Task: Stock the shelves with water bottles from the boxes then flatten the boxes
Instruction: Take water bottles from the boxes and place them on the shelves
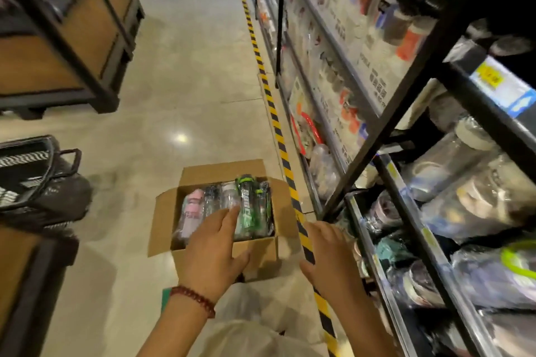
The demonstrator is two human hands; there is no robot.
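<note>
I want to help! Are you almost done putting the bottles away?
Not nearly. Shelves already hold wrapped bottles, but the box on the floor is still full. The left hand reaches over the green bottle; the right hand holds nothing. Flattening comes later.

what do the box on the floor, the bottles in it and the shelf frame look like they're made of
Box: plain brown cardboard, matte, with folded-out flaps.
Bottles: apparently clear plastic, each seemingly in a glossy film wrap, judging by the see-through bodies and glints; glass cannot be ruled out.
Shelf frame: probably black-painted metal, going by its thin, straight, dark bars.
</note>
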